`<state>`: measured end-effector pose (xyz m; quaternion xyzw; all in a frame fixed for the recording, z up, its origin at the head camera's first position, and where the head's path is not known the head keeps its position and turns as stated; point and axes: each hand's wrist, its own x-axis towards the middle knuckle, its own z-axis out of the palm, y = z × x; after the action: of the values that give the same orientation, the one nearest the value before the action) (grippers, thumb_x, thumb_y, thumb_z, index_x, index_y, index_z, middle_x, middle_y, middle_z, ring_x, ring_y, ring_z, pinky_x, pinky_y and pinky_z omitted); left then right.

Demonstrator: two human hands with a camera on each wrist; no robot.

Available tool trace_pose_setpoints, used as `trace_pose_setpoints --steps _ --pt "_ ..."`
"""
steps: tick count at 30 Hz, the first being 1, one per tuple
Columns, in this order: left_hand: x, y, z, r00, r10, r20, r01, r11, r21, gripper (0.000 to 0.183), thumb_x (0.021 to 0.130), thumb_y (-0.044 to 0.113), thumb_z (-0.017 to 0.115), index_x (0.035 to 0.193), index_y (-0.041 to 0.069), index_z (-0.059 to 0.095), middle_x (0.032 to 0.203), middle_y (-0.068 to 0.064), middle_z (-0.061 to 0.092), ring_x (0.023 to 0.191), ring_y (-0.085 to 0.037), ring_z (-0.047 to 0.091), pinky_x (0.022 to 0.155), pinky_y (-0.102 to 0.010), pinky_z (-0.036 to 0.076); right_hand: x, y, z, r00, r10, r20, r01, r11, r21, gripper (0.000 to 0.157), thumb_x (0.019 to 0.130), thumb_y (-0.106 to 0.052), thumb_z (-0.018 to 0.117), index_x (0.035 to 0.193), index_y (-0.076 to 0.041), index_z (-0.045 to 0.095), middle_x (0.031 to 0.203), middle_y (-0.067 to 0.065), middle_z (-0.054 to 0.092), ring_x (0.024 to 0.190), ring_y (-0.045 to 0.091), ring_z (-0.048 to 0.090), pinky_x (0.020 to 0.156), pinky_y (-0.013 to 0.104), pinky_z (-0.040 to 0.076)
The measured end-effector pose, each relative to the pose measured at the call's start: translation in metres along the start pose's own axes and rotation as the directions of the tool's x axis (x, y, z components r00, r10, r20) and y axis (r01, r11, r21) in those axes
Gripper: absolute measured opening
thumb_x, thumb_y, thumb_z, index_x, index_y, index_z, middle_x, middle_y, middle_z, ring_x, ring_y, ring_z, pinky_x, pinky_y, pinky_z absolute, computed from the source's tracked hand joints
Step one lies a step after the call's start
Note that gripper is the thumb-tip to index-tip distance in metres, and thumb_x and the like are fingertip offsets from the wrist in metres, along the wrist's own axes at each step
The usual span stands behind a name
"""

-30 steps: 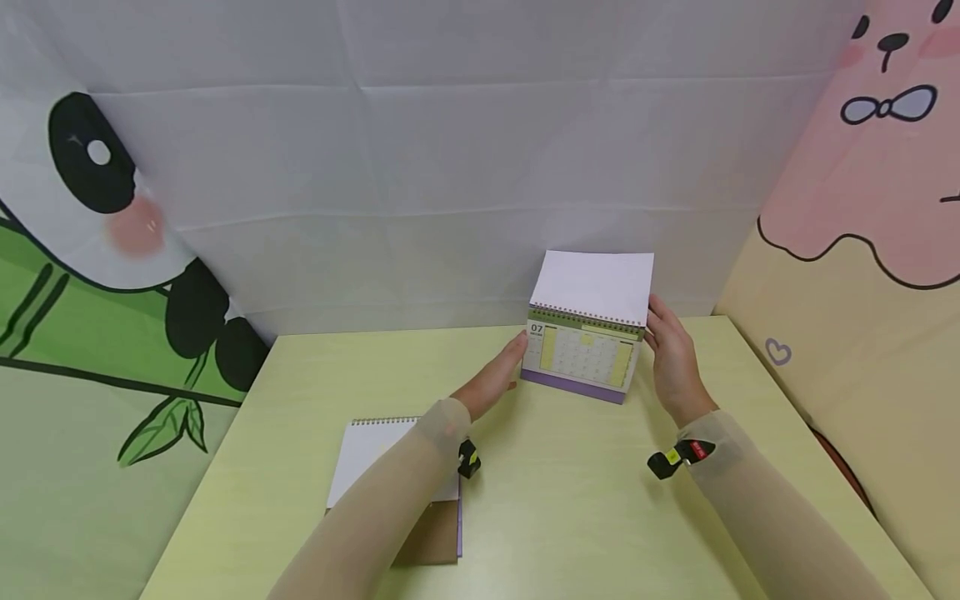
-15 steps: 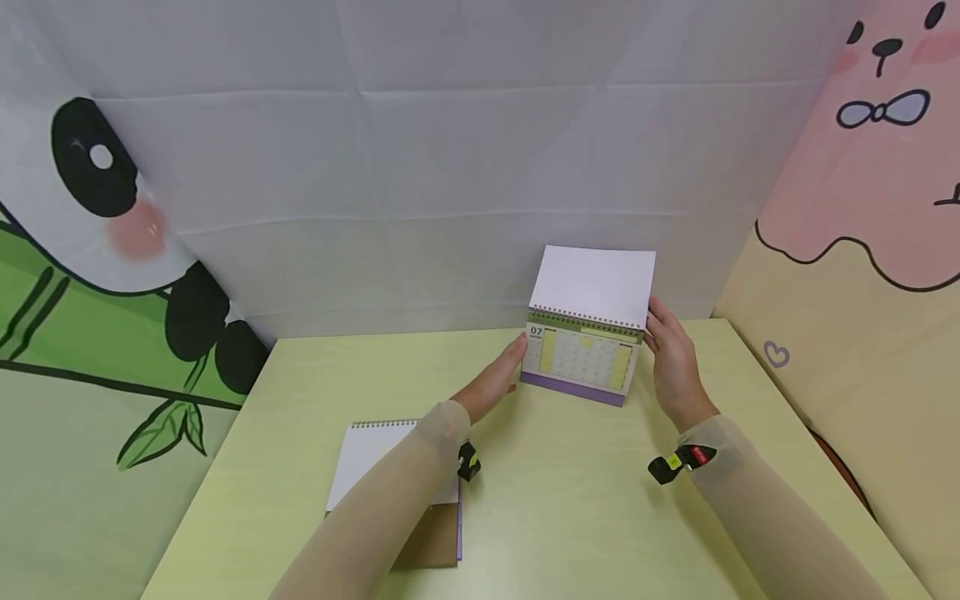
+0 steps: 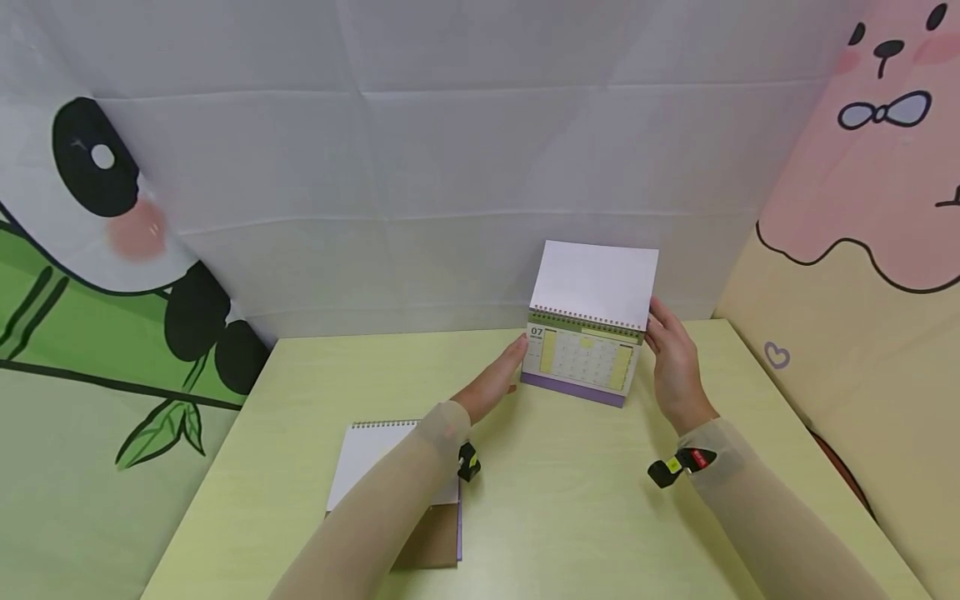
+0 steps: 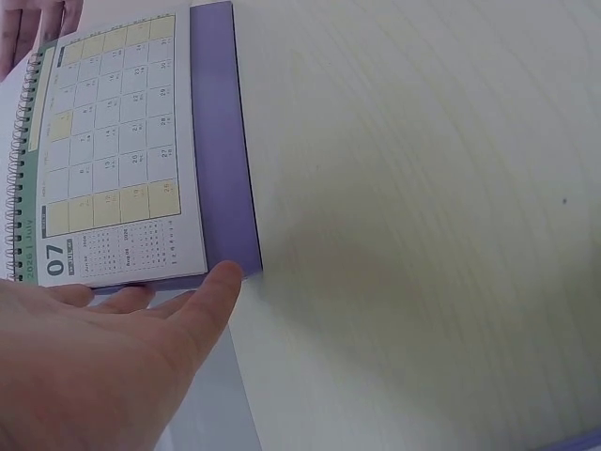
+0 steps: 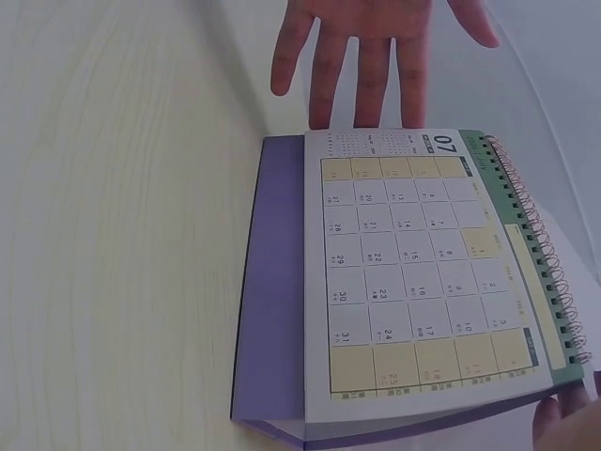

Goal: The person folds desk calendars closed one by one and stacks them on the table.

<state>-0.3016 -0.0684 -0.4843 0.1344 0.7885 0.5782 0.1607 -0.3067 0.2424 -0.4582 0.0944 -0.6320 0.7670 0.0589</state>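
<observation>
A desk calendar (image 3: 581, 358) stands at the back right of the table, showing page 07 above a purple base strip. Its white sheet (image 3: 595, 283) rises above the wire binding (image 5: 540, 254). My left hand (image 3: 491, 379) touches the calendar's left edge with its fingers fairly straight. In the right wrist view, that left hand's fingers (image 5: 371, 80) lie straight against the edge. On the other side, my right hand (image 3: 678, 371) rests its fingers by the right edge near the binding. Its fingertips are partly hidden behind the calendar.
A second spiral-bound calendar (image 3: 375, 458) lies on the table at the front left, partly under my left forearm, with a brown board (image 3: 431, 537) below its white page. A pale cloth wall (image 3: 420, 250) rises behind the table (image 3: 555, 517).
The calendar's white sheet has tilted slightly further up and its top edge is higher. Both hands keep about the same place at the calendar's sides.
</observation>
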Motion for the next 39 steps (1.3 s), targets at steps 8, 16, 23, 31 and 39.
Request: trace_pose_setpoints --steps 8,16,23,31,39 --pt "0.000 0.001 0.000 1.000 -0.001 0.004 0.001 1.000 0.010 0.080 0.123 0.073 0.017 0.192 0.034 0.003 0.203 0.002 0.002 0.190 -0.032 0.004 0.149 -0.072 0.027 -0.001 0.000 0.002 0.999 -0.031 -0.017 0.031 1.000 -0.001 0.065 0.128 -0.027 0.037 0.189 -0.010 0.022 0.194 0.014 0.033 0.166 0.021 0.042 0.150 0.046 0.015" --pt "-0.005 -0.001 -0.004 0.999 -0.023 -0.023 0.024 0.999 0.026 0.088 0.119 0.083 0.018 0.192 0.036 0.004 0.203 0.002 0.003 0.190 -0.033 0.005 0.149 -0.072 0.027 0.001 0.003 0.008 0.999 -0.040 0.008 0.040 0.999 -0.011 0.064 0.129 -0.029 0.037 0.189 -0.010 0.024 0.190 0.014 0.038 0.166 0.022 0.042 0.151 0.049 0.013" --pt "-0.007 0.007 0.000 1.000 -0.001 0.000 0.001 1.000 0.024 0.079 0.124 0.072 0.016 0.192 0.035 0.004 0.203 0.001 0.002 0.190 -0.033 0.003 0.148 -0.073 0.026 -0.001 0.004 0.003 0.998 -0.055 -0.017 0.055 0.998 -0.006 0.064 0.128 -0.029 0.041 0.188 -0.009 0.027 0.188 0.012 0.039 0.162 0.020 0.045 0.147 0.045 0.021" --pt "-0.010 0.013 0.005 1.000 -0.007 0.001 0.007 1.000 0.017 0.077 0.124 0.070 0.016 0.192 0.035 0.006 0.203 0.000 0.003 0.190 -0.034 0.003 0.148 -0.075 0.025 -0.004 0.003 0.001 0.998 -0.065 -0.016 0.066 0.998 0.005 0.063 0.129 -0.026 0.041 0.187 -0.006 0.028 0.181 0.003 0.047 0.155 0.012 0.050 0.135 0.032 0.033" --pt "-0.010 0.014 0.004 1.000 -0.003 -0.007 0.003 1.000 0.027 0.077 0.125 0.067 0.015 0.193 0.031 0.006 0.203 -0.002 0.004 0.190 -0.034 0.004 0.148 -0.074 0.026 -0.005 0.002 0.003 0.997 -0.080 -0.022 0.081 0.996 0.037 0.064 0.128 -0.022 0.042 0.186 -0.001 0.025 0.167 -0.009 0.055 0.154 0.008 0.051 0.127 0.023 0.038"
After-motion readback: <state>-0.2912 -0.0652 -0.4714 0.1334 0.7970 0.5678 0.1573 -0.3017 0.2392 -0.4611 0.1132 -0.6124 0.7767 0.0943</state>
